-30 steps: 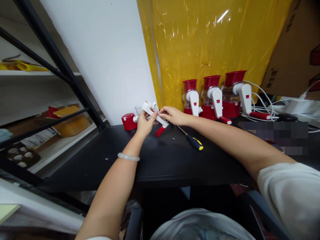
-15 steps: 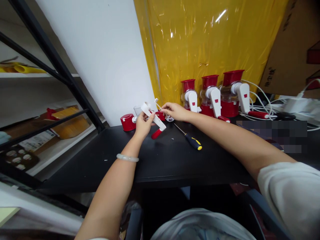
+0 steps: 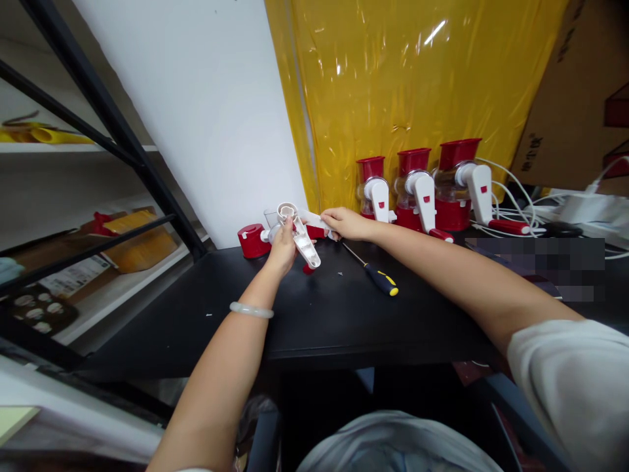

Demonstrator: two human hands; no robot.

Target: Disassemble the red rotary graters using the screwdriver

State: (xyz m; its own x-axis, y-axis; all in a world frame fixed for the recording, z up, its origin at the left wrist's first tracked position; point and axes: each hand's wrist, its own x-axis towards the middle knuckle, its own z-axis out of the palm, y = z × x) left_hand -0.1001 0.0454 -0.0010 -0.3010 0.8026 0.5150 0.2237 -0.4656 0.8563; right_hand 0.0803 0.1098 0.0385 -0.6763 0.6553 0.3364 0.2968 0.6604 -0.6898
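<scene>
My left hand [image 3: 284, 248] grips a white crank handle [image 3: 307, 249], its hollow underside turned up and its red knob [image 3: 308, 269] below. Pinched in my right hand [image 3: 346, 224] is a flat white piece [image 3: 314, 220], held beside the crank's upper end. Behind my left hand a red base [image 3: 253, 240] with a white fitting stands on the black table [image 3: 344, 328]. Another red part [image 3: 316, 232] shows between the hands, partly hidden. A screwdriver [image 3: 381, 279] with a dark blue and yellow handle lies just right of them, its shaft toward my right hand.
Three red and white crank machines [image 3: 378, 190] stand in a row at the back right, against yellow-wrapped material [image 3: 393, 78]. White cables [image 3: 511, 210] tangle beyond them. A shelf rack [image 3: 142, 177] is at the left. Below the table's front edge is a bag-lined bin [image 3: 393, 446].
My left hand has turned the crank over, so its hollow side now shows. My right hand now holds the flat white piece up near the crank's top end.
</scene>
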